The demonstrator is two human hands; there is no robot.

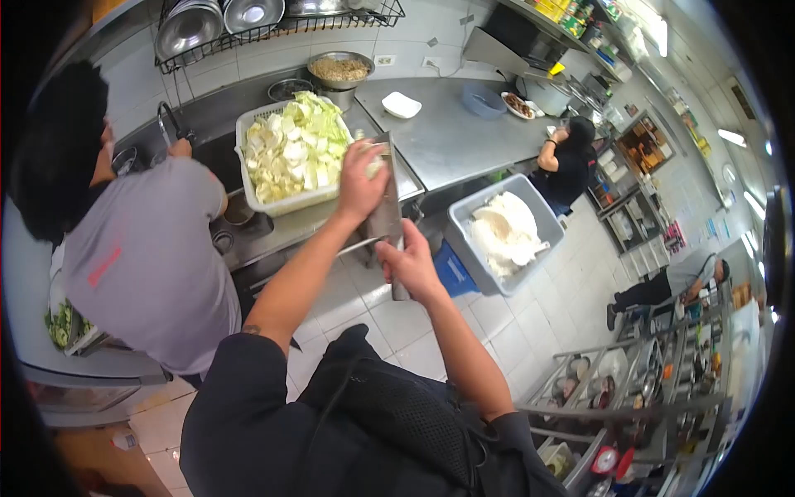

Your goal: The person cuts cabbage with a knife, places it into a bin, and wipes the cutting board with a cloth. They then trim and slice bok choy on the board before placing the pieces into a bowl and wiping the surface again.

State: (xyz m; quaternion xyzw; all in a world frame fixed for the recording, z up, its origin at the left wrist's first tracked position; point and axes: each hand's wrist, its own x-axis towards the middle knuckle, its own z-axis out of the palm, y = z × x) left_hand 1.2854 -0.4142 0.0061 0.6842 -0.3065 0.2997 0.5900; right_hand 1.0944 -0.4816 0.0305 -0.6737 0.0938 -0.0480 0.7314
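A wide metal cleaver point(385, 199) is held upright in front of me, at the right side of a white basket point(290, 205) heaped with chopped cabbage point(296, 149). My right hand point(412, 262) is wrapped round its handle. My left hand point(363, 180) is up against the blade's upper part, fingers bent, with some pale cabbage pieces by them; whether it grips the blade or the pieces is unclear. Right of the cleaver, a grey tub point(507, 236) holds a white mass point(505, 230).
A person in a grey shirt point(153, 257) stands at the sink on the left. Another in black point(571, 166) is beyond the steel counter point(447, 132). A blue container point(454, 272) is under the tub. Shelves point(629, 373) line the lower right.
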